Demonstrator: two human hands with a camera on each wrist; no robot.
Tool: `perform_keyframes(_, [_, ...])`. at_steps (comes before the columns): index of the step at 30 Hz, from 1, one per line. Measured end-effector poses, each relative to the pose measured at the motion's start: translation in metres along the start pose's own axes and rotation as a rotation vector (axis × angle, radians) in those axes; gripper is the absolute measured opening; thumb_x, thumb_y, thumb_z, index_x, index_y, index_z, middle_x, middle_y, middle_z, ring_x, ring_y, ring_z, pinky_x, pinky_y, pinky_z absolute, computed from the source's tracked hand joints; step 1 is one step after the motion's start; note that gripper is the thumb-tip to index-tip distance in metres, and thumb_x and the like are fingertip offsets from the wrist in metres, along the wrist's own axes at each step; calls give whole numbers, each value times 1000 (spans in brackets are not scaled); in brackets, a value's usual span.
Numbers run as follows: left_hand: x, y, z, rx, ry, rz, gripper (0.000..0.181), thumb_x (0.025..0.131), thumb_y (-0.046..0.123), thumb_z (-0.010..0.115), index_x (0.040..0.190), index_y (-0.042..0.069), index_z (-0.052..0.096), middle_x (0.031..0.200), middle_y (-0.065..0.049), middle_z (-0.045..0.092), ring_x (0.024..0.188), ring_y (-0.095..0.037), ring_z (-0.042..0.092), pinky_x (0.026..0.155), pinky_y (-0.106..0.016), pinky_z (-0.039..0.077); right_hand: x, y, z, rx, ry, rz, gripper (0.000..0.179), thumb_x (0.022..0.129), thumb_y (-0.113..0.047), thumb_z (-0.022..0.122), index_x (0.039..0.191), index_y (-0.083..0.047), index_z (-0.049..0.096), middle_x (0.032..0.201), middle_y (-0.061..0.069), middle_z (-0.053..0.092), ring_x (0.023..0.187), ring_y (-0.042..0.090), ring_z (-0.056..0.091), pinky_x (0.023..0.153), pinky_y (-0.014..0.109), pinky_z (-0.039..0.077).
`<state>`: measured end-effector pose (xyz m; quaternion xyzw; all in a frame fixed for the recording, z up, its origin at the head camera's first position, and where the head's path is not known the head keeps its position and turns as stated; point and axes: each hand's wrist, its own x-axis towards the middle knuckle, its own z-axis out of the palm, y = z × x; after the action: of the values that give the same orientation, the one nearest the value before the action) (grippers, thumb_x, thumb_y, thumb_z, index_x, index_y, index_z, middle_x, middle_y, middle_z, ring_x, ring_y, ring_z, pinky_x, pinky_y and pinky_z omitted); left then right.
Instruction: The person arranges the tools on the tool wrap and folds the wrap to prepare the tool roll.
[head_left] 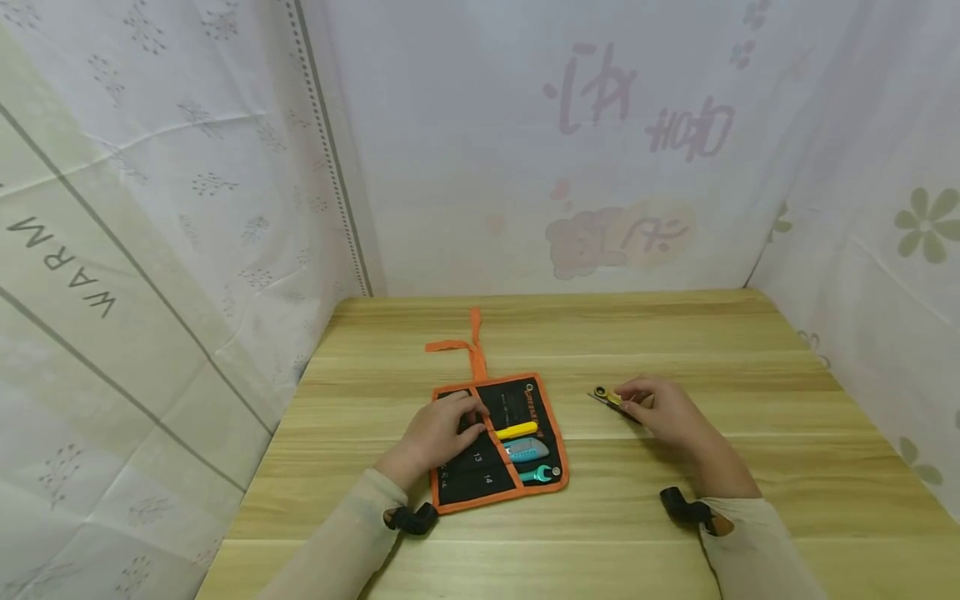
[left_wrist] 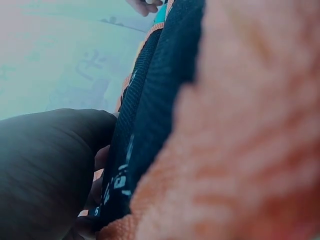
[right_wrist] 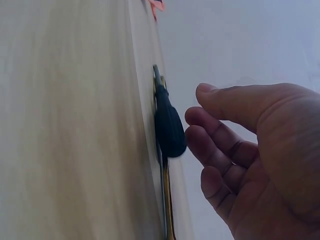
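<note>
A black tool pouch point(head_left: 468, 493) with orange trim lies unfolded on the table. My left hand point(head_left: 442, 429) rests on its pocket side, thumb and forefinger apart at the orange pocket edge. In the left wrist view the pouch's black fabric point(left_wrist: 150, 100) is close beside the hand. To the right lie a black-handled screwdriver point(right_wrist: 170, 127) and a gold-coloured bar-shaped tool point(right_wrist: 167, 200), close together on the wood. Its round black end point(head_left: 600, 392) shows in the head view. My right hand point(right_wrist: 250, 145) is beside the screwdriver, fingers loosely bent, a gap between fingertips and handle.
From the pouch pockets stick out a yellow handle point(head_left: 517, 431), a teal utility knife point(head_left: 528, 451) and a teal open-end wrench point(head_left: 538, 474). Orange tie straps point(head_left: 477, 354) reach toward the back. Printed curtains point(head_left: 465, 167) enclose the wooden table point(head_left: 570, 533).
</note>
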<state>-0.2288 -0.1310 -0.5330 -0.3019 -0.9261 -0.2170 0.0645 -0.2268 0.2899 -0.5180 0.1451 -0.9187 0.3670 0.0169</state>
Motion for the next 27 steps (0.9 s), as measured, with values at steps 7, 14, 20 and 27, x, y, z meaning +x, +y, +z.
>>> perform_keyframes(7, [-1, 0, -1, -6, -3, 1, 14, 99, 30, 76, 112, 29, 73, 92, 15, 57, 67, -3, 49, 60, -25, 45, -5, 13, -10, 23, 23, 21, 23, 99, -9, 74, 121, -5, 76, 113, 9, 72, 98, 25, 66, 78, 36, 57])
perform_keyframes(14, [-1, 0, 0, 9, -4, 24, 15, 100, 29, 75, 115, 30, 74, 93, 14, 57, 64, -3, 48, 58, -25, 44, -13, 28, -18, -15, -6, 21, 24, 98, -7, 74, 122, -4, 75, 114, 8, 73, 98, 23, 67, 82, 38, 56])
perform_keyframes(20, [-1, -1, 2, 18, -12, 25, 15, 101, 30, 74, 116, 31, 73, 94, 15, 57, 65, -2, 47, 58, -24, 44, -21, 32, -24, 2, -64, 52, 27, 96, -9, 77, 122, -1, 74, 108, 7, 71, 92, 19, 64, 77, 32, 55])
perform_keyframes(27, [-2, 0, 2, 16, -11, 25, 16, 101, 31, 74, 117, 31, 73, 93, 15, 57, 65, -2, 47, 58, -25, 43, -24, 35, -25, 19, -83, 89, 32, 90, -11, 84, 119, -1, 75, 106, 7, 69, 90, 19, 62, 77, 28, 53])
